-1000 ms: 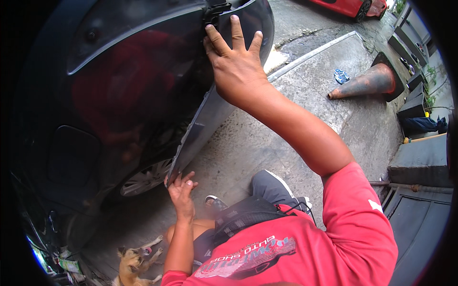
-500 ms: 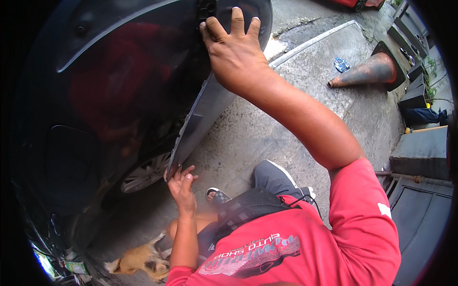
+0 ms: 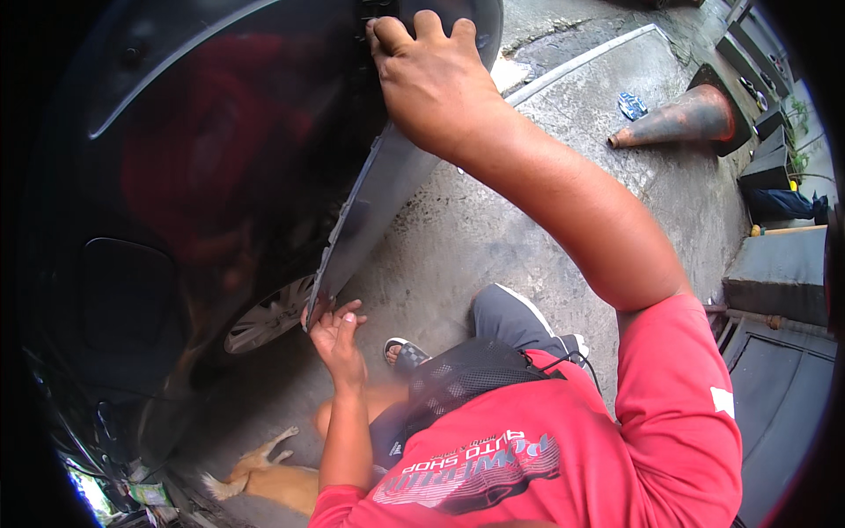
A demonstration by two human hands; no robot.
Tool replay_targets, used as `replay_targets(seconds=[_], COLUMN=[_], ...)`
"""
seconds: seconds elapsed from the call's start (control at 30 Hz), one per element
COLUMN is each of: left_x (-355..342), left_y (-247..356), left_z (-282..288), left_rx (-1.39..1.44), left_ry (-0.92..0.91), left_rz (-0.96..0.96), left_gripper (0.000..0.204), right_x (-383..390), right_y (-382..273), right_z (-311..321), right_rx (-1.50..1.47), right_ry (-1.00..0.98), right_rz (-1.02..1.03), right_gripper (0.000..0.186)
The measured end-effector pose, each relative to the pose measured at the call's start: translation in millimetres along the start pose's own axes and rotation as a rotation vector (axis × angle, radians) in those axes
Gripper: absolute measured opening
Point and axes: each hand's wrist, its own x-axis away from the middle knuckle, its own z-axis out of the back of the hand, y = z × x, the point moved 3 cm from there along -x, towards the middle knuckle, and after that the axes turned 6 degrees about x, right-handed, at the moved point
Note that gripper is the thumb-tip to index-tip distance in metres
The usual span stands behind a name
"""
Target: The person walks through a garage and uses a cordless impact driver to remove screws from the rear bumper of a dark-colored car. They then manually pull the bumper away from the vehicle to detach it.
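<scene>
A dark bumper cover [image 3: 374, 189], its long edge notched, stands away from the body of a dark car [image 3: 114, 194]. My left hand [image 3: 337, 339] holds the cover's lower end near the wheel, with the thumb and some fingers sticking out from it. At the top, my right hand [image 3: 436, 84] grips the cover beside a black bracket [image 3: 376, 11], its fingers bent over. Those fingertips are partly hidden. Behind the cover's lower end shows the car's silver wheel [image 3: 268, 319].
A tan dog [image 3: 273, 482] lies on the concrete floor at the lower left, close to my left arm. A worn traffic cone [image 3: 678, 121] rests on its side at the far right, near a blue crumpled packet [image 3: 631, 106]. Grey boxes [image 3: 775, 273] line the right side.
The fingers of my right hand have curled from stretched out to bent over the bumper cover. My left hand keeps its place at the lower end. The dog has shifted its body and legs.
</scene>
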Motion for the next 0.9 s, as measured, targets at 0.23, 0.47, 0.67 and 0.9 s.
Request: replay_targets(seconds=[0.23,0.47,0.67,0.9], left_x=[-1,-4,-3,-3], left_y=[0,2,-1,2], left_z=[6,4,8,7], left_rx=[0.010,0.002,-0.009,0.014], left_ry=[0.006,0.022,0.019,0.027], left_rz=[-0.009,-0.016,-0.048,-0.003], left_gripper=[0.057,0.058,0.058,0.054], right_x=[5,0,1,-6], right_y=[-2,-3,3,5], right_z=[-4,-6,-1,-4], right_rx=[-0.024,-0.041,-0.090,-0.026], right_ry=[0.088,0.098,0.080,0.064], right_rz=[-0.008,-0.065,-0.023,-0.027], right_gripper=[0.047,0.053,0.049,0.059])
